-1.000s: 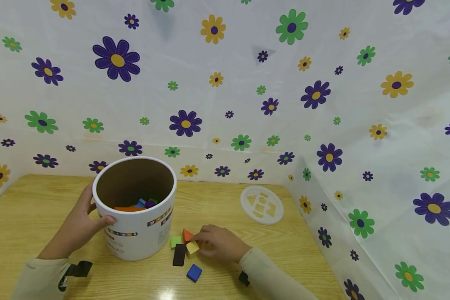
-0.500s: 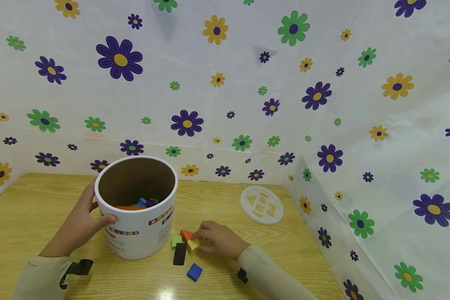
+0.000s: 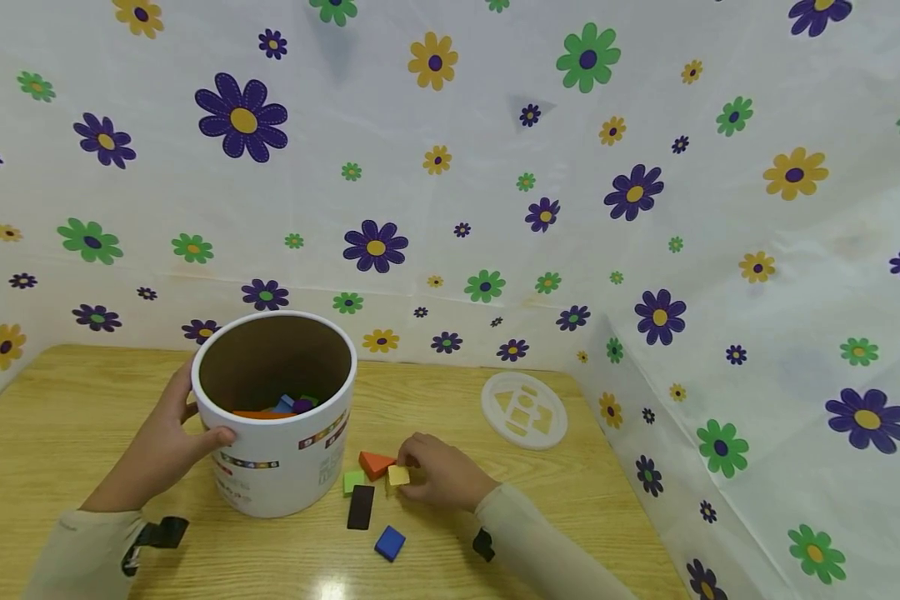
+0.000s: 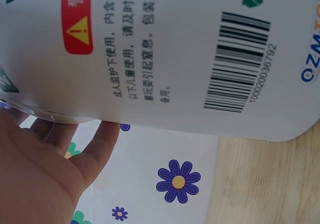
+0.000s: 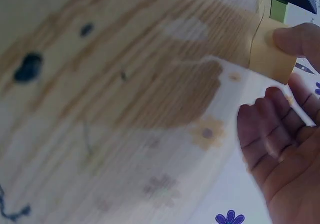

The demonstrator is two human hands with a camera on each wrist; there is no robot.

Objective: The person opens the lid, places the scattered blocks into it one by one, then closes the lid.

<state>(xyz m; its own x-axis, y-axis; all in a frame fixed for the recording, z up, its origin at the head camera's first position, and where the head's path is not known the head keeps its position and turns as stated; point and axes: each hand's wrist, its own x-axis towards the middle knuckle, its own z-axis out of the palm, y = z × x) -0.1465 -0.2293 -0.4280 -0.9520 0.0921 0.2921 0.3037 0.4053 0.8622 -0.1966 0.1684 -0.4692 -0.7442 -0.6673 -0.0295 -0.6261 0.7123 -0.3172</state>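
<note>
A white cylindrical bucket (image 3: 288,479) stands on the table, with colourful blocks (image 3: 262,414) visible inside. My left hand (image 3: 157,450) grips its upper left side, thumb at the front; the left wrist view has those fingers (image 4: 102,146) against the printed wall (image 4: 175,84). To the right of the bucket, my right hand (image 3: 446,473) pinches a small yellow block (image 3: 397,476). In the right wrist view the thumb (image 5: 300,40) lies on the yellow block. Close by lie a red-orange triangular block (image 3: 377,465), a light green block (image 3: 353,481), a dark rectangular block (image 3: 361,507) and a blue block (image 3: 390,543).
On the wooden table (image 3: 427,400), a white round plate with cut-out shapes (image 3: 489,419) lies at the back right. A flower-printed white sheet (image 3: 480,117) closes off the back and right side.
The yellow block has shifted slightly right with my right hand, away from the dark block. The red-orange triangular block has turned and now lies flatter. My left hand stays on the bucket.
</note>
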